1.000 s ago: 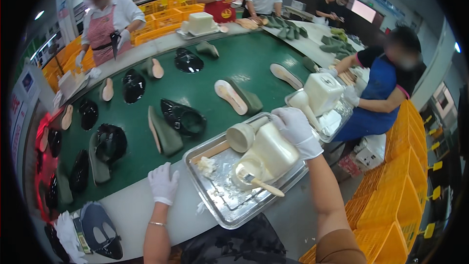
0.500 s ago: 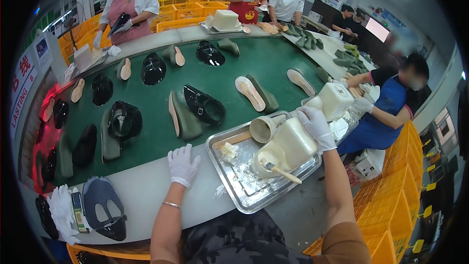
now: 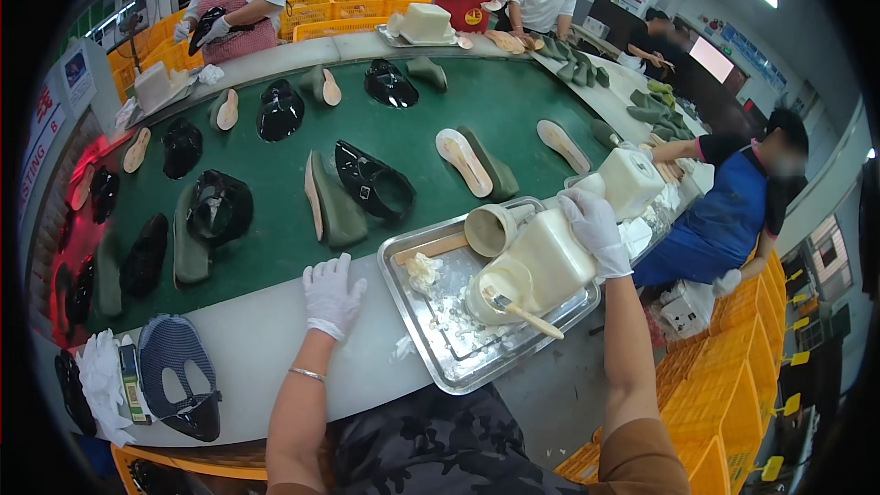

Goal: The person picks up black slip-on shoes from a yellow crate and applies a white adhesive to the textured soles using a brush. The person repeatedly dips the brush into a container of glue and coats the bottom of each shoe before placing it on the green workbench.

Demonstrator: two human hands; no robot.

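My left hand [image 3: 334, 297], in a thin white glove, rests palm-down on the pale table edge [image 3: 252, 348], fingers slightly apart and holding nothing. My right hand [image 3: 594, 231], gloved too, grips the upper end of a cut-open white plastic jug [image 3: 553, 252], which lies tilted in a metal tray [image 3: 438, 362]. Inside the jug's open mouth leans a brush with a pale handle [image 3: 533, 319]. Beside the jug are a dirty cream mug [image 3: 489, 230] and a whitish lump [image 3: 423, 272]. Flakes of dried white stuff are scattered over the tray.
A green belt [image 3: 275, 229] carries black shoe uppers [image 3: 374, 183], olive wedge soles [image 3: 337, 206] and pale insoles [image 3: 463, 163]. A mesh-and-black upper [image 3: 183, 376] and white gloves [image 3: 103, 380] lie at lower left. Orange crates [image 3: 710, 408] stand right. Co-workers stand around.
The shoe parts on the belt have shifted a little left, and the whole view has moved slightly. The blue-aproned co-worker's one hand has dropped toward the crates. My hands keep their places.
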